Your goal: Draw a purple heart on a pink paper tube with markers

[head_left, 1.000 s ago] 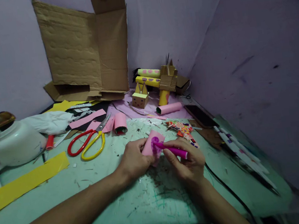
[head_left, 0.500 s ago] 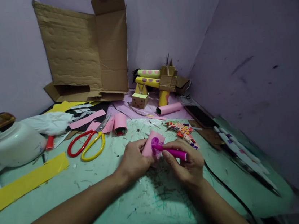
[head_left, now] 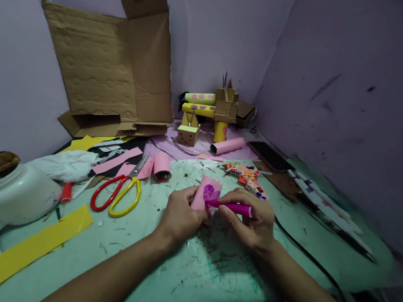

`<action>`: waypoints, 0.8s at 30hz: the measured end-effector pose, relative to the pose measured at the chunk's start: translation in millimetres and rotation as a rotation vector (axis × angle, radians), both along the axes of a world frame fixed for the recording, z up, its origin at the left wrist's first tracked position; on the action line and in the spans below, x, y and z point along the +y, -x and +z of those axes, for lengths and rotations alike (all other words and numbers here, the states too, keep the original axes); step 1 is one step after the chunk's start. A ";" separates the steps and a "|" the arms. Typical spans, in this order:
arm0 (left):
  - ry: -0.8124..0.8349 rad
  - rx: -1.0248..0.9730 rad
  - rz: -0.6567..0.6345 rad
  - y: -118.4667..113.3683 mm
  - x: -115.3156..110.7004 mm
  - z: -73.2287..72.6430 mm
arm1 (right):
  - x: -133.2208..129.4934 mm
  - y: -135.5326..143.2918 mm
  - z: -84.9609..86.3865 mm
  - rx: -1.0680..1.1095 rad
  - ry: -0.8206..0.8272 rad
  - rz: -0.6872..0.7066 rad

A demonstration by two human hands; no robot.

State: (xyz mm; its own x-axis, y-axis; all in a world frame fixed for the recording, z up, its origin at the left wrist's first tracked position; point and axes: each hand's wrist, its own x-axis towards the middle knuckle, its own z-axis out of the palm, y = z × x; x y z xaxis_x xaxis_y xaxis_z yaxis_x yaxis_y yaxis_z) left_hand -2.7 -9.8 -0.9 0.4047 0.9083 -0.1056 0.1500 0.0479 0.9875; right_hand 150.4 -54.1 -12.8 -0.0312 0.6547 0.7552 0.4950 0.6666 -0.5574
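Between the thumb and fingers of my left hand [head_left: 183, 214] is a small pink paper-covered tube [head_left: 200, 195], tilted above the table. A purple heart-like patch is drawn on its face. My right hand [head_left: 252, 218] grips a magenta marker [head_left: 236, 207], its tip touching the lower part of the patch. Left of my hands, red-and-yellow-handled scissors [head_left: 124, 192] lie with their blades on pink paper scraps. Another pink tube [head_left: 161, 166] stands beside the blades, and a longer pink roll [head_left: 227, 146] lies farther back.
A yellow strip [head_left: 36, 244] and a white pot [head_left: 16, 196] occupy the left. Cardboard [head_left: 113, 64] leans on the back wall near a cardboard figure [head_left: 226, 106] with yellow rolls. At right are a phone [head_left: 270, 156], white markers [head_left: 321, 200] and a black cable [head_left: 305, 253].
The marker tip has shifted slightly down and left on the pink tube, and more of the purple patch shows. My left hand holds nearly the same position.
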 end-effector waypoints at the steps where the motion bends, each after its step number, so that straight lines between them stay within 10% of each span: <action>1: -0.001 0.009 0.002 0.2 0.1 -0.3 | -0.1 -0.4 -0.3 0.006 -0.006 -0.007; 24: -0.021 0.027 0.000 0.7 0.7 -1.5 | 1.8 -0.1 -1.6 -0.011 0.005 0.029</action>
State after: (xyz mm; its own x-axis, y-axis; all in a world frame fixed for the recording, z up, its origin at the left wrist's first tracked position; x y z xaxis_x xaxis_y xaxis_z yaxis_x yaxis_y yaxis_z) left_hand -3.4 -9.2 -2.4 0.4024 0.9103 -0.0971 0.1763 0.0270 0.9840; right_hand 150.5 -52.4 -14.4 -0.0584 0.6573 0.7513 0.4817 0.6778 -0.5555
